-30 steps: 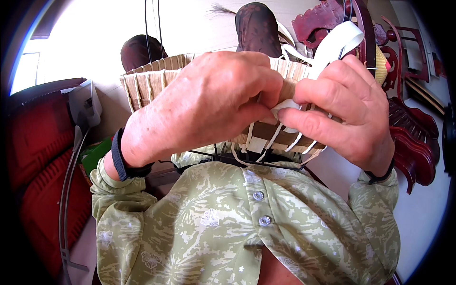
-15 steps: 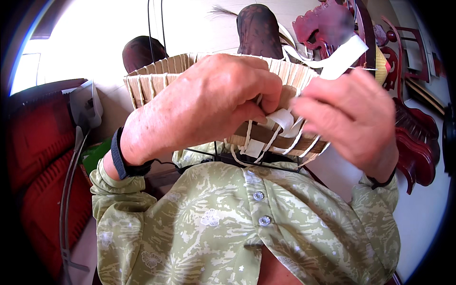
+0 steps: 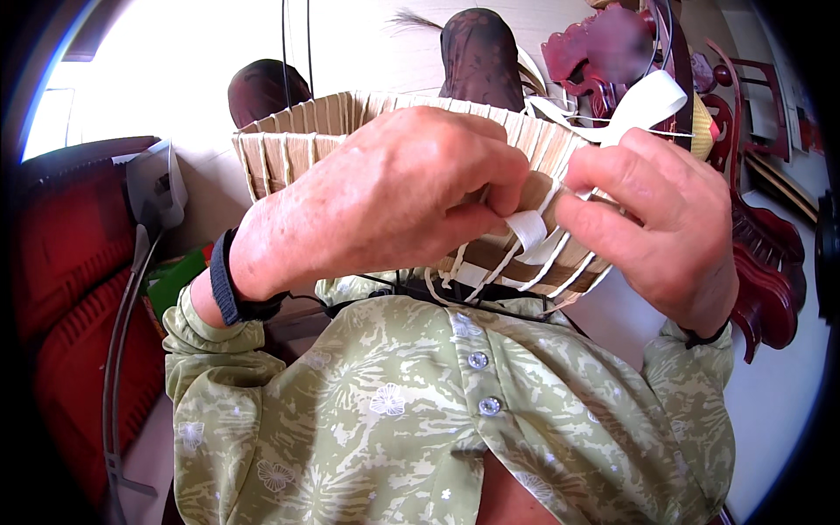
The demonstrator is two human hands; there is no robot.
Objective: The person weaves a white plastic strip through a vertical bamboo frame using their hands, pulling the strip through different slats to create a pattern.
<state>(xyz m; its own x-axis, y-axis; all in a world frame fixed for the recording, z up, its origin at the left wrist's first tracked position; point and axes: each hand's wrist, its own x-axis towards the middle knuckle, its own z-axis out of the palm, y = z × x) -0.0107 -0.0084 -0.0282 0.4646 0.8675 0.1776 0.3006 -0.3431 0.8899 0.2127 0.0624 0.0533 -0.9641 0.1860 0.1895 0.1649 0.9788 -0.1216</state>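
A pale, straw-coloured basket bound with upright cream cords spans the space in front of me. My left hand is curled over its near side, fingertips closed on the basket wall beside a looped white flat strip threaded among the cords. Just right of that loop, my right hand pinches at the cords or strip; exactly what is between its fingertips is hidden. A long tail of the white strip rises above my right hand over the basket's far right corner.
My knees in dark patterned cloth are beyond the basket. Dark red carved wooden furniture stands at right, red chairs at left, with a bent grey metal frame and a green box. Thin black rods rise behind the basket.
My right hand moved quickly and has settled slightly right of where it was a second ago. The white loop between my hands shows more, and the upper strip tail has shifted right and down.
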